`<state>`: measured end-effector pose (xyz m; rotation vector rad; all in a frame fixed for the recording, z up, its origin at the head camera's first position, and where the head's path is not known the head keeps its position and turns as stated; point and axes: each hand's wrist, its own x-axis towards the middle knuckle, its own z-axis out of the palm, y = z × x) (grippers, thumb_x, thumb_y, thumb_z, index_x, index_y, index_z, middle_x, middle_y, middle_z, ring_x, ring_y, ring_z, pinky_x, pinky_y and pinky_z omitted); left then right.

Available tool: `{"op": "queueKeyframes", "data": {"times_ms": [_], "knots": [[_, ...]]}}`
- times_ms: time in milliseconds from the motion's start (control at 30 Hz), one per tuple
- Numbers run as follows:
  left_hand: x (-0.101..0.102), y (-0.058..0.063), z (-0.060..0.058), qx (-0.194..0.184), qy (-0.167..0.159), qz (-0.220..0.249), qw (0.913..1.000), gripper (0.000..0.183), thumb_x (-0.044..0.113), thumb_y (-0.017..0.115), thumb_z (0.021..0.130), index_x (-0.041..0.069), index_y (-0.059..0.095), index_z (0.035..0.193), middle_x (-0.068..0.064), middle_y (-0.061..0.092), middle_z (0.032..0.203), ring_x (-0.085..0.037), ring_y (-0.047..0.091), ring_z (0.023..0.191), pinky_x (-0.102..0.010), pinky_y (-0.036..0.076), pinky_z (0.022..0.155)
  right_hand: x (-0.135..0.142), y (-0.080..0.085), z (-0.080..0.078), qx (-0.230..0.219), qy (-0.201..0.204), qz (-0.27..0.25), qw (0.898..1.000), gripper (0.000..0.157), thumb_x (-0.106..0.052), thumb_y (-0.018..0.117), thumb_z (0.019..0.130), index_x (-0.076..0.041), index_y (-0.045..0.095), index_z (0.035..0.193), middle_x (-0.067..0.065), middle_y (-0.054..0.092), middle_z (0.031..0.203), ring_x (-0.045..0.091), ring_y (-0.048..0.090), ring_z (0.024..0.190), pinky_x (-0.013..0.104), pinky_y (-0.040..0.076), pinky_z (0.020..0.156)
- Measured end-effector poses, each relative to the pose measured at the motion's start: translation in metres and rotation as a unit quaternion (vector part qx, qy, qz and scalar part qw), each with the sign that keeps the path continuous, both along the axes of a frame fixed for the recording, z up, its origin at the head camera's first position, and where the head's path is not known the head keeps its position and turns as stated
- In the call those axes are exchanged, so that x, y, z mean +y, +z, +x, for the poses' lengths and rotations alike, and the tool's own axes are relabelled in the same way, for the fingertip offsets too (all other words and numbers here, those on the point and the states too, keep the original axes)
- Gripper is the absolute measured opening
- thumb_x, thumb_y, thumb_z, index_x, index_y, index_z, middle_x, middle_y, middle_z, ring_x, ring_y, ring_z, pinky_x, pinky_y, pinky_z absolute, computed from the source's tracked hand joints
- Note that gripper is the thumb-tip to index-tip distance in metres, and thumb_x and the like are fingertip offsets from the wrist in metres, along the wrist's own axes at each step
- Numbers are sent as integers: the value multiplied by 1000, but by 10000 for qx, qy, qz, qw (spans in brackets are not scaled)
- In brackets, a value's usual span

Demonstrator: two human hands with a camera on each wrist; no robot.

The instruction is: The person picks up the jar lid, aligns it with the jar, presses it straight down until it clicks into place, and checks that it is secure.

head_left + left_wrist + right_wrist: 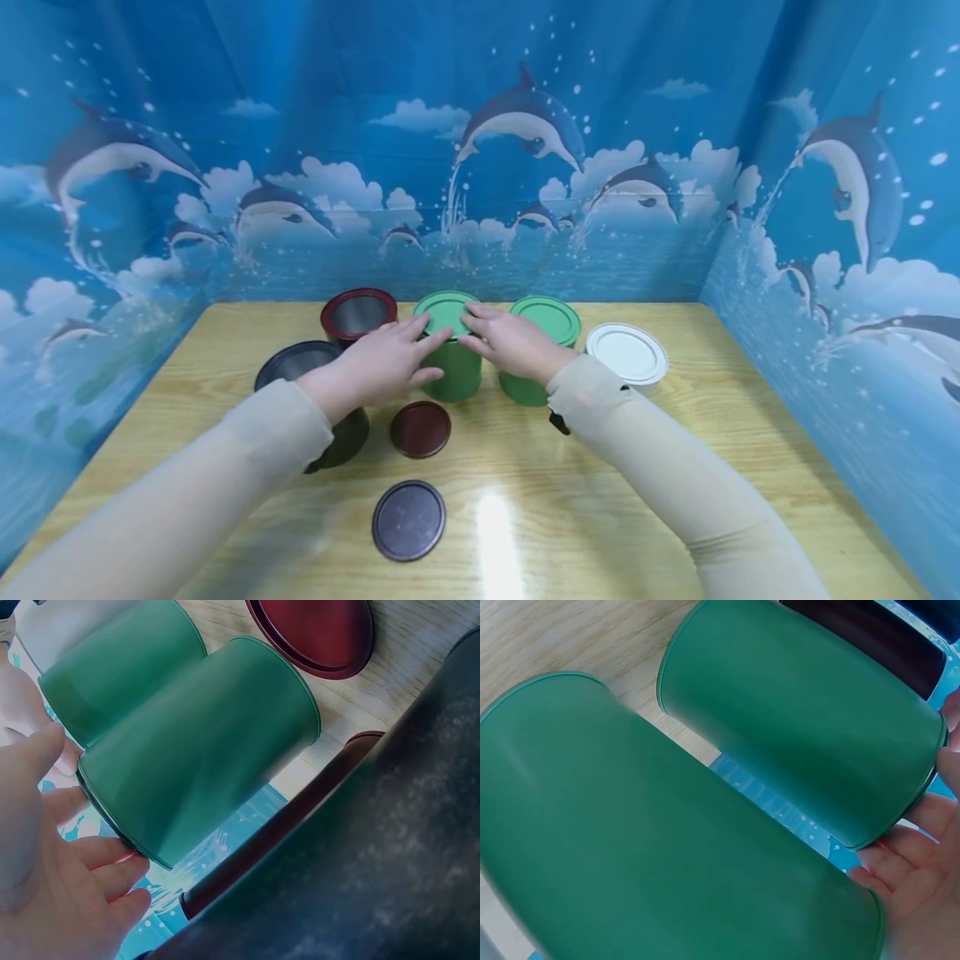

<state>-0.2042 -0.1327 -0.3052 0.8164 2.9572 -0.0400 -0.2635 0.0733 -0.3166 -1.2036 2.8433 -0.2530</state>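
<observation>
A green can (455, 371) stands upright near the back of the table, with a light green lid (442, 310) on its top. My left hand (382, 358) touches the left side of that lid with fairly straight fingers. From the other side, my right hand (517, 340) rests its extended fingers on the lid's right edge. In the left wrist view, the fingertips (129, 881) lie at the can's rim. A second green can (652, 825) with its own green lid (546, 319) stands close under my right hand.
To the left are a dark red can (358, 315) and a larger black can (348, 437), both uncovered. A dark red lid (421, 430) and a black lid (408, 521) lie flat in front. A white-lidded can (627, 354) stands right. A dolphin-print curtain (480, 250) surrounds the table.
</observation>
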Motion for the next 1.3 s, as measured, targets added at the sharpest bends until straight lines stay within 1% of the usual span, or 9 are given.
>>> {"op": "queueKeyframes", "data": {"times_ms": [233, 333, 533, 767, 867, 1000, 1100, 1200, 1300], "knots": [[0, 0, -2, -1, 58, -45, 10000, 66, 49, 45, 94, 20, 23, 150, -21, 18, 151, -34, 22, 137, -50, 24, 107, -2, -2, -1, -50, -50, -14, 10000, 57, -40, 42, 99, -8, 33, 145, 11, 22, 152, 24, 26, 137, 40, 29, 107], [1, 0, -3, 36, 78, -77, 9999, 66, 50, 45, 94, 20, 24, 149, -21, 18, 151, -34, 22, 137, -50, 25, 107, -2, -2, -1, 9, -39, 3, 10000, 60, -41, 46, 97, -7, 33, 145, 12, 22, 152, 24, 25, 137, 40, 30, 106], [2, -1, -3, 10, 108, -74, 9999, 66, 49, 46, 94, 20, 24, 149, -22, 17, 151, -34, 20, 137, -51, 26, 106, -3, -5, -1, 85, 24, 103, 9999, 63, -37, 53, 95, -5, 31, 145, 14, 19, 152, 25, 22, 138, 39, 29, 107], [2, -3, -4, 15, 144, -125, 9998, 67, 49, 47, 94, 20, 24, 150, -21, 16, 151, -34, 19, 138, -52, 25, 106, -3, -6, 0, 116, 29, 126, 9998, 63, -35, 54, 95, -5, 31, 145, 13, 18, 153, 24, 18, 139, 39, 26, 108], [2, -1, -5, 41, 177, -235, 9996, 67, 51, 44, 94, 20, 23, 150, -20, 17, 151, -34, 18, 138, -53, 23, 107, -2, -4, -1, 52, 38, 119, 9999, 63, -39, 50, 96, -5, 29, 146, 14, 17, 153, 26, 17, 139, 40, 26, 109], [4, 7, -13, 175, 480, -298, 9982, 64, 49, 39, 96, 17, 23, 150, -18, 19, 152, -34, 18, 138, -54, 20, 107, -4, 3, -5, -150, -124, -188, 9996, 60, -42, 40, 99, -7, 29, 146, 12, 17, 153, 24, 18, 139, 41, 24, 109], [8, 15, -22, 172, 760, -268, 9966, 62, 45, 37, 99, 14, 22, 150, -16, 20, 152, -34, 17, 139, -54, 19, 108, -6, 9, -10, -256, -290, -370, 9986, 59, -42, 38, 100, -7, 29, 146, 10, 18, 153, 23, 19, 139, 39, 23, 110], [12, 18, -31, -32, 863, -304, 9958, 61, 43, 35, 100, 11, 20, 150, -14, 19, 153, -34, 15, 139, -54, 17, 108, -9, 12, -16, -364, -314, -249, 9985, 61, -43, 40, 99, -7, 27, 147, 9, 17, 154, 22, 19, 139, 38, 23, 110], [14, 16, -37, -288, 905, -379, 9948, 63, 45, 32, 100, 10, 17, 150, -12, 16, 153, -34, 13, 140, -54, 16, 109, -12, 13, -19, -533, -263, -80, 9982, 64, -45, 41, 98, -8, 25, 148, 8, 15, 154, 21, 17, 140, 37, 22, 110]]}}
